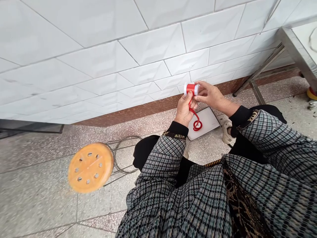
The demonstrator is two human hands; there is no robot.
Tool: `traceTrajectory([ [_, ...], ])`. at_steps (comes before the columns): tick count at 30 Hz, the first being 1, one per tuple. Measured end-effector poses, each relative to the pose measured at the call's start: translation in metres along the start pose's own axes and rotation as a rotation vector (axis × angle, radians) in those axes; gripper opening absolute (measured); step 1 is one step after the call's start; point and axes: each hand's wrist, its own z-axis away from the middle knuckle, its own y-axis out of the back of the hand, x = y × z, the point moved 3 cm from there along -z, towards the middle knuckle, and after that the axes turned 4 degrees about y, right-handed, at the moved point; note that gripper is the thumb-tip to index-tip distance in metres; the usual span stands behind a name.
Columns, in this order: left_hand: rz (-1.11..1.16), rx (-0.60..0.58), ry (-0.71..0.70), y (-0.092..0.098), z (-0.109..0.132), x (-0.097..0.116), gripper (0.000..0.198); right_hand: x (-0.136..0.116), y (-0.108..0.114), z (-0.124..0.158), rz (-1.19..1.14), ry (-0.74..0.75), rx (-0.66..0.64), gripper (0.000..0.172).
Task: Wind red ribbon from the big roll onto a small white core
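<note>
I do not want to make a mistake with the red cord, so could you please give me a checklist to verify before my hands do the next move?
1. Spool supported: ok, left hand grips it, right hand is at its end.
2. Loose red cord straight: not ok, it curls in loops below the left hand.
3. Cord free of knots: cannot tell, the loops overlap.
4. Loops resting on the white panel: cannot tell, they may hang above it.
5. Stool apart from both hands: ok.

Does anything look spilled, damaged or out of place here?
Yes, slightly: scraps lie scattered on the floor by the metal table, looking like unswept litter. The red cord shows no visible damage.
</note>
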Motion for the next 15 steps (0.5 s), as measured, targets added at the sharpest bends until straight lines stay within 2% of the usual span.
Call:
traceTrajectory([
  [3,0.017,-0.039,-0.007,-0.001,0.0,0.0,0.044,-0.001,0.001,-0.001,0.244,0.136,0.018,0.052],
  [7,-0.002,-0.043,0.005,-0.001,0.001,0.0,0.044,-0.008,0.005,0.0,0.422,0.246,0.011,0.04],
  [11,-0.04,-0.03,0.012,0.0,0.002,0.001,0.041,-0.009,0.011,-0.002,0.484,0.265,0.021,0.026],
  [15,-0.068,-0.036,-0.028,0.003,0.002,0.001,0.037,-0.011,0.018,-0.005,0.491,0.243,0.078,0.024],
])
